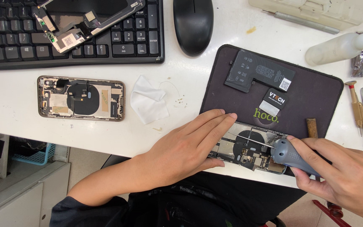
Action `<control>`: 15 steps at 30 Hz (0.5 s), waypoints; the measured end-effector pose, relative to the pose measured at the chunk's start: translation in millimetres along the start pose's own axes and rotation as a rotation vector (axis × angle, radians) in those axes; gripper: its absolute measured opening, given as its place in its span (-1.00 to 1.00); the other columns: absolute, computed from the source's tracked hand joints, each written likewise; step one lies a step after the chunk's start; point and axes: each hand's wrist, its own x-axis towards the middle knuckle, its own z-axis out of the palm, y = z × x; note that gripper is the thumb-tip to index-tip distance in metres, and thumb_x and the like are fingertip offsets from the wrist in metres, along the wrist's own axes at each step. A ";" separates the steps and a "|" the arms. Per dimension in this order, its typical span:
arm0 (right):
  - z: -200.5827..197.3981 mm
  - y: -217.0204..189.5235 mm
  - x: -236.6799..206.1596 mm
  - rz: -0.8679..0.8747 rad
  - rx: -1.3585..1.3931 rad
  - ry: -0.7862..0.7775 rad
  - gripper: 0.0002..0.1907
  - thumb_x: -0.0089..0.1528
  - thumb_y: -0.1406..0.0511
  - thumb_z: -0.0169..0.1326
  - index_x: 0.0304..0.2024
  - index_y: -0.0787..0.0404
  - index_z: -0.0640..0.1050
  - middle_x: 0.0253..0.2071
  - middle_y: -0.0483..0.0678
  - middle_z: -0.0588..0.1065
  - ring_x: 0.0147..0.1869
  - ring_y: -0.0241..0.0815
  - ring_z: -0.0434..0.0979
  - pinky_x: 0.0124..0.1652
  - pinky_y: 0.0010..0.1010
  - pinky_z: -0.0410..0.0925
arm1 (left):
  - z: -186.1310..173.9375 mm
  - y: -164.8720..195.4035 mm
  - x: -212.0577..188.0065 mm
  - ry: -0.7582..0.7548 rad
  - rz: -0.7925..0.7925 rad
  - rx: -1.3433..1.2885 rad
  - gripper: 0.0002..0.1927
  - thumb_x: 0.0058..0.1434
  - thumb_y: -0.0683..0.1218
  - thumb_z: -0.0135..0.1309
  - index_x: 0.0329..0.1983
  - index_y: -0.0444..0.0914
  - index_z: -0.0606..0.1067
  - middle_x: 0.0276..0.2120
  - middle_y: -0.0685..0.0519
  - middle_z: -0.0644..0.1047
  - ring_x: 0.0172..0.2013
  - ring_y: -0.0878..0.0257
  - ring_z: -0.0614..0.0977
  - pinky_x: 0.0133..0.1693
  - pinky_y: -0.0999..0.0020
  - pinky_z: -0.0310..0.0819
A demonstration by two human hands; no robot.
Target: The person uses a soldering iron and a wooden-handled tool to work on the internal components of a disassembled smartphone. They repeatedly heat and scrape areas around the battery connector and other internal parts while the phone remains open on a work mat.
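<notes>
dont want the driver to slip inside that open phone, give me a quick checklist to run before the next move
1. Left hand flat on the opened phone, pinning it: ok.
2. Right hand has a full grip on the grey-handled screwdriver: ok.
3. Shaft points into the phone; whether the tip is seated cannot be seen: cannot tell.
4. Phone lies on the dark mat, at its near edge: ok.
5. Loose black battery lies apart from the tool: ok.
6. Left fingertips close to the shaft: not ok.
</notes>
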 end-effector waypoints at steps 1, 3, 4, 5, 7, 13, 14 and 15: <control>-0.2 0.3 -0.3 0.006 0.000 -0.003 -0.25 -0.07 0.17 0.36 0.22 0.09 0.58 -0.21 -0.08 0.59 -0.44 -0.21 0.63 -0.46 -0.39 0.53 | 0.1 0.0 0.0 -0.002 0.000 0.000 -0.04 0.17 0.08 0.26 0.45 -0.50 0.09 0.34 -0.28 0.32 0.39 -0.13 0.32 0.35 0.10 0.30; -0.4 0.5 -0.6 0.015 0.001 -0.011 -0.24 -0.07 0.17 0.36 0.23 0.08 0.57 -0.21 -0.08 0.59 -0.45 -0.21 0.62 -0.46 -0.39 0.53 | -0.1 -0.1 -0.2 -0.003 0.002 0.003 -0.04 0.18 0.08 0.26 0.45 -0.50 0.09 0.34 -0.28 0.31 0.39 -0.13 0.32 0.35 0.10 0.30; -0.4 0.1 -1.1 0.028 -0.008 -0.031 -0.25 -0.06 0.17 0.36 0.23 0.07 0.57 -0.21 -0.09 0.59 -0.44 -0.22 0.63 -0.45 -0.40 0.53 | 0.1 0.0 -0.2 -0.001 0.005 0.002 -0.05 0.18 0.08 0.25 0.45 -0.49 0.09 0.34 -0.28 0.31 0.39 -0.13 0.32 0.35 0.10 0.30; 0.0 -0.4 -1.3 0.041 -0.018 -0.049 -0.25 -0.04 0.16 0.36 0.24 0.06 0.57 -0.20 -0.10 0.59 -0.44 -0.23 0.63 -0.45 -0.41 0.54 | 0.4 0.0 -0.2 0.002 0.009 0.003 -0.05 0.19 0.08 0.25 0.45 -0.49 0.09 0.35 -0.28 0.31 0.40 -0.13 0.32 0.36 0.10 0.30; 0.1 -0.2 -0.4 0.025 -0.020 -0.036 -0.24 -0.05 0.16 0.36 0.24 0.06 0.57 -0.20 -0.11 0.59 -0.43 -0.23 0.62 -0.45 -0.41 0.53 | 0.2 -0.3 -0.2 -0.001 0.002 0.003 -0.05 0.18 0.08 0.25 0.45 -0.49 0.09 0.35 -0.28 0.31 0.39 -0.13 0.32 0.35 0.10 0.30; -3.2 -2.8 -2.2 0.000 -0.018 0.006 -0.23 -0.07 0.17 0.37 0.23 0.07 0.56 -0.21 -0.11 0.58 -0.43 -0.22 0.62 -0.43 -0.39 0.53 | 0.7 0.5 -0.3 0.000 0.003 0.006 -0.04 0.18 0.08 0.25 0.45 -0.49 0.09 0.35 -0.28 0.31 0.39 -0.13 0.32 0.35 0.10 0.29; -3.8 -3.0 -1.9 0.000 -0.012 0.009 -0.24 -0.06 0.17 0.36 0.23 0.07 0.56 -0.21 -0.11 0.58 -0.43 -0.22 0.62 -0.43 -0.39 0.53 | 0.6 0.6 -0.5 0.002 0.004 0.007 -0.04 0.18 0.08 0.25 0.45 -0.49 0.09 0.35 -0.28 0.31 0.39 -0.13 0.32 0.36 0.10 0.29; -4.2 -3.0 -1.0 -0.001 -0.007 0.014 -0.24 -0.06 0.17 0.36 0.23 0.08 0.56 -0.21 -0.11 0.58 -0.42 -0.22 0.62 -0.43 -0.39 0.53 | 0.2 0.3 -0.7 0.003 0.002 0.007 -0.04 0.17 0.08 0.26 0.45 -0.49 0.09 0.35 -0.27 0.31 0.39 -0.13 0.32 0.35 0.10 0.29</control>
